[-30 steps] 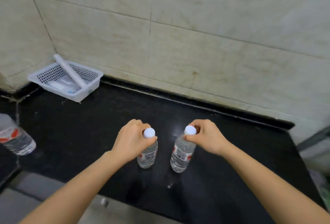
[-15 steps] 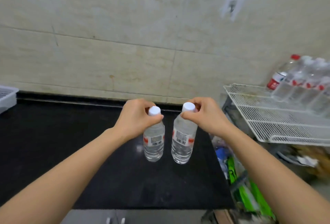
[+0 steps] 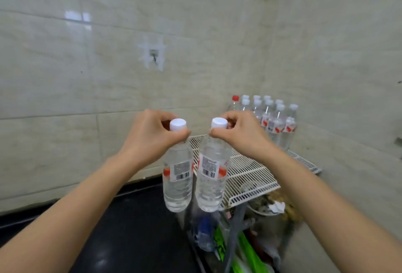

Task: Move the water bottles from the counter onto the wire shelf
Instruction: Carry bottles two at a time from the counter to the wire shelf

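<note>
Now both bottles point(image 3: 178, 177) hang clear of the counter point(image 3: 130, 229), nearer the shelf point(image 3: 250, 172).

1. Light is coming in soft and even, fairly bright, w/ a greenish-grey cast; no hard shadows are showing on the wall tiles point(image 3: 108, 76).
2. A pale window-like glare patch is sitting on the glossy tile point(image 3: 77, 17), upper left.
3. The black counter point(image 3: 130, 229) is reading dark, picking up faint specks of reflection.
4. Wide-angle lens is bending grout lines and stretching both forearms toward the bottom corners.
5. Motion blur is smearing the clutter below the wire shelf point(image 3: 250, 172); the bottles at the back point(image 3: 274, 120) are looking soft.
6. Barcodes on the two held bottles are staying the sharpest detail.
</note>
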The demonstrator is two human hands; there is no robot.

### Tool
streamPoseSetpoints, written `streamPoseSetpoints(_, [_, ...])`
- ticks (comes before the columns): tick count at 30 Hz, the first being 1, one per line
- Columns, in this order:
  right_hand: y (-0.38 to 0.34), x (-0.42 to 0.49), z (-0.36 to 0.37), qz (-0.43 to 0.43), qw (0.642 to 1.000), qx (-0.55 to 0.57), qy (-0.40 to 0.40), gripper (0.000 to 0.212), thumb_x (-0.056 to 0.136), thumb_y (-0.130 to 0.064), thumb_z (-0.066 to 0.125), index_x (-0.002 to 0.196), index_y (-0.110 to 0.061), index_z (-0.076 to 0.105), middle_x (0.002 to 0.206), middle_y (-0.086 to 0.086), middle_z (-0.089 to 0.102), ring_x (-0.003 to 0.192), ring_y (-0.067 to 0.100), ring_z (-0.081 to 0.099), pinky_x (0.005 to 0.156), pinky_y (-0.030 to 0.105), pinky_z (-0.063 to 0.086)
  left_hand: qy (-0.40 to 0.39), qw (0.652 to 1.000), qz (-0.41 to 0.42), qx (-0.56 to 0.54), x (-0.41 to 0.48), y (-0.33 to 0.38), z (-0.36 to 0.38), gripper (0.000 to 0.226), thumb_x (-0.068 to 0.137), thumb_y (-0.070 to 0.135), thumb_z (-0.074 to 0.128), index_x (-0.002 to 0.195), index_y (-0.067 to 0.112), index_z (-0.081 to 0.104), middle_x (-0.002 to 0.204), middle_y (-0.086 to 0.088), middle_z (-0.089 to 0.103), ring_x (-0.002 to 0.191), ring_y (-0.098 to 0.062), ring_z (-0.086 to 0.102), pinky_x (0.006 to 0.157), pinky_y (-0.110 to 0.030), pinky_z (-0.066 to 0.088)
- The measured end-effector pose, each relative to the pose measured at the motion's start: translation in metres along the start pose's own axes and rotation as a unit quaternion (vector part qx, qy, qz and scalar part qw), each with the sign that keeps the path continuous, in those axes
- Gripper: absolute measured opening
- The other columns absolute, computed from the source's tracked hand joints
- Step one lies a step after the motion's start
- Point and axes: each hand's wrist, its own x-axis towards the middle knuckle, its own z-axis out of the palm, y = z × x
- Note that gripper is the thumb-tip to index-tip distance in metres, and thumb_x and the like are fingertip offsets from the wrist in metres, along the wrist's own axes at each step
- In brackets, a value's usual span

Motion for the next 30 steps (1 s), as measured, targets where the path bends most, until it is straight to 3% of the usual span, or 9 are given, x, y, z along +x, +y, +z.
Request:
streamPoseSetpoints(3, [0.025, 0.027, -0.028, 0.008, 1.000, -0.014, 0.010, 0.019, 0.070, -0.026, 0.078, 0.070, -0.010, 0.068, 0.050, -0.010, 0.046, 0.045, 0.002, 0.039, 0.044, 0.017, 0.029, 0.003, 1.000, 0.028, 0.014, 0.037, 0.006, 0.035, 0.039, 0.061, 0.047, 0.071, 0.074, 0.009, 0.069, 0.066, -0.009, 0.067, 0.047, -0.001, 0.042, 0.045, -0.018, 0.032])
streamPoseSetpoints(6, [0.055, 0.054, -0.050, 0.019, 0.999, -0.022, 0.025, 0.023, 0.068, -0.025, 0.078, 0.059, -0.016, 0.059, 0.043, -0.013, 0.041, 0.042, 0.000, 0.036, 0.042, 0.015, 0.027, -0.023, 0.999, 0.031, -0.009, 0.072, 0.009, 0.072, 0.042, 0.061, 0.046, 0.073, 0.073, 0.005, 0.068, 0.068, -0.014, 0.067, 0.052, -0.006, 0.043, 0.052, -0.026, 0.036])
streamPoseSetpoints(9, [0.086, 0.076, -0.066, 0.032, 0.998, -0.031, 0.040, 0.037, 0.068, -0.021, 0.078, 0.050, -0.019, 0.046, 0.039, -0.013, 0.035, 0.040, 0.002, 0.031, 0.039, 0.015, 0.024, -0.067, 0.997, 0.038, -0.023, 0.100, 0.013, 0.112, 0.031, 0.067, 0.037, 0.075, 0.066, 0.008, 0.065, 0.049, -0.004, 0.052, 0.048, -0.003, 0.034, 0.047, -0.020, 0.028])
streamPoseSetpoints(12, [0.120, 0.098, -0.078, 0.057, 0.996, -0.050, 0.041, 0.032, 0.068, -0.023, 0.077, 0.059, -0.001, 0.056, 0.050, -0.007, 0.038, 0.046, 0.006, 0.032, 0.044, 0.022, 0.025, -0.089, 0.995, 0.046, -0.025, 0.121, 0.016, 0.150, 0.036, 0.070, 0.032, 0.075, 0.059, 0.003, 0.057, 0.047, 0.006, 0.036, 0.046, -0.006, 0.025, 0.042, -0.021, 0.021])
streamPoseSetpoints(14, [0.142, 0.112, -0.086, 0.072, 0.995, -0.065, 0.035, 0.034, 0.068, -0.026, 0.077, 0.063, 0.001, 0.057, 0.056, 0.001, 0.038, 0.052, 0.011, 0.033, 0.051, 0.028, 0.025, -0.101, 0.994, 0.044, -0.017, 0.136, 0.017, 0.173, 0.035, 0.072, 0.031, 0.074, 0.061, 0.002, 0.059, 0.048, 0.005, 0.038, 0.045, -0.006, 0.026, 0.042, -0.021, 0.022])
streamPoseSetpoints(17, [0.174, 0.133, -0.099, 0.075, 0.994, -0.073, 0.032, 0.033, 0.066, -0.028, 0.076, 0.058, -0.014, 0.047, 0.057, 0.004, 0.033, 0.054, 0.014, 0.030, 0.053, 0.031, 0.022, -0.116, 0.992, 0.039, -0.003, 0.155, 0.017, 0.205, 0.034, 0.074, 0.030, 0.073, 0.060, 0.004, 0.058, 0.049, 0.004, 0.038, 0.045, -0.007, 0.027, 0.043, -0.022, 0.023])
streamPoseSetpoints(23, [0.230, 0.178, -0.121, 0.075, 0.988, -0.131, 0.012, 0.042, 0.065, -0.031, 0.076, 0.049, -0.020, 0.039, 0.045, -0.005, 0.031, 0.044, 0.012, 0.031, 0.045, 0.027, 0.023, -0.155, 0.987, 0.021, 0.032, 0.191, 0.012, 0.258, 0.035, 0.078, 0.034, 0.071, 0.070, 0.001, 0.061, 0.058, -0.001, 0.044, 0.052, -0.010, 0.032, 0.049, -0.023, 0.027])
streamPoseSetpoints(27, [0.252, 0.201, -0.131, 0.074, 0.981, -0.180, -0.006, 0.046, 0.064, -0.035, 0.075, 0.047, -0.018, 0.035, 0.042, -0.006, 0.035, 0.042, 0.014, 0.038, 0.043, 0.026, 0.026, -0.196, 0.981, 0.007, 0.008, 0.214, 0.006, 0.281, 0.026, 0.077, 0.034, 0.067, 0.074, 0.008, 0.064, 0.065, -0.005, 0.055, 0.062, -0.013, 0.047, 0.066, -0.047, 0.048])
streamPoseSetpoints(30, [0.262, 0.213, -0.133, 0.076, 0.978, -0.193, 0.001, 0.042, 0.065, -0.034, 0.075, 0.050, -0.018, 0.039, 0.048, -0.003, 0.042, 0.046, 0.015, 0.042, 0.044, 0.027, 0.028, -0.207, 0.978, 0.009, 0.014, 0.226, 0.005, 0.297, 0.015, 0.077, 0.027, 0.065, 0.087, 0.019, 0.072, 0.084, -0.007, 0.072, 0.077, -0.023, 0.065, 0.079, -0.049, 0.054])
